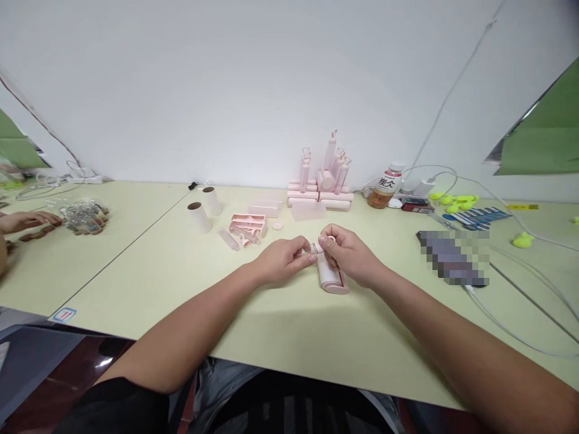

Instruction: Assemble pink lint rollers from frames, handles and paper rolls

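My left hand (pixel 286 260) and my right hand (pixel 350 252) meet at the middle of the table. Between their fingertips is a small pale pink piece (pixel 318 248) with a clear part on its left; the fingers cover most of it. My left hand pinches the clear end, and my right thumb and fingers press on the pink end. Just below lies a pink roller with a white sheet roll (pixel 332 278), close under my right hand. Farther off to the left, an open pink case (pixel 254 218) has loose pink parts and a clear pink tube (pixel 228 239) around it.
Two white paper rolls (pixel 199 218) stand at left. Pink cylinders (pixel 335 203) are stacked by the wall with several looped tubes upright on top. A drink bottle (pixel 385 187), a phone (pixel 452 259) with cable and yellow-green items (pixel 461 202) lie right. Another person's hand (pixel 34 220) is far left.
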Tool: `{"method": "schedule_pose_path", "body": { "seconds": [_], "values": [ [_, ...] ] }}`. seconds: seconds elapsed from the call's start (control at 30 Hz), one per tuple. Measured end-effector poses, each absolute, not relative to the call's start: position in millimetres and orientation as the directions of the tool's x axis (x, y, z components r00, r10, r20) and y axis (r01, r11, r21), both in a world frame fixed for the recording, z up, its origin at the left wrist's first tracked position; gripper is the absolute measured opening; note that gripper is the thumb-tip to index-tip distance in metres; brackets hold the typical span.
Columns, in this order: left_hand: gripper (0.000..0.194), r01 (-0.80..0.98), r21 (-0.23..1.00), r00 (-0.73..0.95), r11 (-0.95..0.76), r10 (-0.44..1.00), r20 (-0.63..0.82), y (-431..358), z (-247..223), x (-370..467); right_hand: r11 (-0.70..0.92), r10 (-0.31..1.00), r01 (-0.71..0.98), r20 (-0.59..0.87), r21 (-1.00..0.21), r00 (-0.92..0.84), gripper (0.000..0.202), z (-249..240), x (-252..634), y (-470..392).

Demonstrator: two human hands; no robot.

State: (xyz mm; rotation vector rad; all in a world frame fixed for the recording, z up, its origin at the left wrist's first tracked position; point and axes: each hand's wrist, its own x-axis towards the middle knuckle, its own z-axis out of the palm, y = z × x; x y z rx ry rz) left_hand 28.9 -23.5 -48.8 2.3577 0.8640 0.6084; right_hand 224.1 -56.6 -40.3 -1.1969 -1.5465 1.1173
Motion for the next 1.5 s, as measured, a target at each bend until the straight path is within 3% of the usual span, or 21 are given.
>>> {"method": "schedule_pose_path", "body": {
  "seconds": [0.1,0.2,0.43,0.73,0.83,0.9,1.0,1.07,1.17,1.27,1.37,1.43,1.5],
  "values": [
    [0.036,0.467,0.555,0.727,-0.688,0.656,0.202,-29.1,-43.3,29.1,0.247,0.961,0.329,0.186,-0.912,-0.205,0.034,-41.5,226.2,-66.4],
    [0.037,0.509,0.508,0.722,-0.695,0.666,0.188,-33.3,-39.3,30.5,0.306,0.943,0.328,0.239,-0.894,-0.231,0.035,-40.6,224.9,-71.6],
    [0.038,0.579,0.315,0.771,-0.752,0.631,0.086,-38.2,-31.3,31.2,0.335,0.925,0.384,0.224,-0.860,-0.306,0.038,-42.9,225.4,-76.4],
    [0.042,0.624,0.162,0.734,-0.765,0.644,0.216,-42.7,-37.0,42.1,0.117,0.973,0.259,0.058,-0.959,-0.222,0.033,-34.0,222.8,-88.0],
    [0.040,0.621,0.263,0.680,-0.738,0.674,0.289,-41.3,-35.7,44.4,0.073,0.982,0.275,0.022,-0.959,-0.187,0.030,-22.2,230.3,-86.9],
    [0.041,0.596,0.427,0.597,-0.680,0.731,0.331,-37.1,-36.4,42.5,0.085,0.992,0.249,0.059,-0.965,-0.112,0.030,-17.0,242.4,-84.6],
    [0.038,0.424,0.708,0.494,-0.566,0.799,0.343,-28.1,-41.5,35.6,0.098,0.995,0.140,0.093,-0.985,-0.044,0.030,-13.6,265.6,-82.4],
    [0.035,0.255,0.813,0.500,-0.523,0.791,0.352,-23.9,-45.1,31.6,0.063,0.987,0.132,0.042,-0.989,-0.155,0.030,-12.5,277.9,-83.3],
    [0.033,0.104,0.854,0.524,-0.510,0.758,0.389,-24.3,-46.8,30.6,0.028,0.927,0.207,-0.052,-0.978,-0.371,0.034,-10.7,284.1,-87.4],
    [0.035,0.132,0.840,0.542,-0.526,0.748,0.383,-29.0,-46.2,34.5,0.065,0.877,0.326,-0.102,-0.943,-0.470,0.033,-10.3,280.4,-88.9],
    [0.040,0.295,0.824,0.565,-0.484,0.783,0.258,-30.7,-50.3,38.4,0.084,0.948,0.440,-0.064,-0.894,-0.310,0.024,-15.4,278.3,-83.4],
    [0.045,0.451,0.799,0.546,-0.398,0.831,0.106,-29.3,-56.2,40.1,-0.032,0.985,0.448,-0.104,-0.894,-0.139,0.021,-22.1,279.0,-77.3],
    [0.050,0.558,0.779,0.503,-0.287,0.864,-0.041,-27.6,-61.9,41.7,-0.196,0.970,0.396,-0.237,-0.897,-0.056,0.022,-29.7,277.8,-72.1]
  ]
}}
